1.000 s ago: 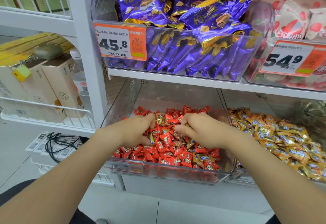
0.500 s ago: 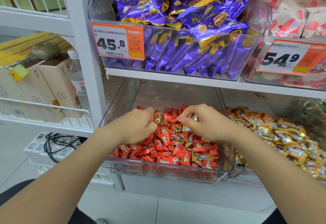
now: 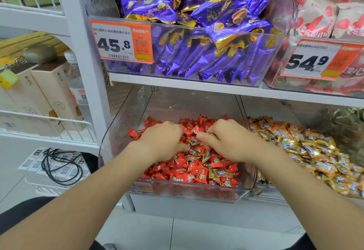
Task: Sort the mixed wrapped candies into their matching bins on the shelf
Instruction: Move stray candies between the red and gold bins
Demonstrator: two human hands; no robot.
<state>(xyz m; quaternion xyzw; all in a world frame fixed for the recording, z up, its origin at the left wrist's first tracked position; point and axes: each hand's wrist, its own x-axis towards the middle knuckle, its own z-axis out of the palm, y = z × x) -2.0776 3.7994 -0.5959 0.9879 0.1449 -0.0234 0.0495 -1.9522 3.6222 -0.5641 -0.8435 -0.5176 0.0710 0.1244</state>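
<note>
A person's left hand [image 3: 163,141] and right hand [image 3: 226,141] rest knuckles-up in the clear bin [image 3: 187,187] on the lower shelf [image 3: 197,90], fingers curled down into the red candies [image 3: 197,176]. Whether either hand grips a sweet cannot be told, though a glint of gold shows under the right thumb. Stray gold-wrapped candies [image 3: 221,173] lie scattered among the reds, mostly at centre and toward the front. Their matching gold pile [image 3: 307,147] sits in the next bin, just beside on the right. The step likely goes best by spreading the red layer gently to expose buried strays, pinching each gold wrapper by its crimped end, and lifting it clear over the dividing wall. Raking risks spilling reds over the low front lip.
</note>
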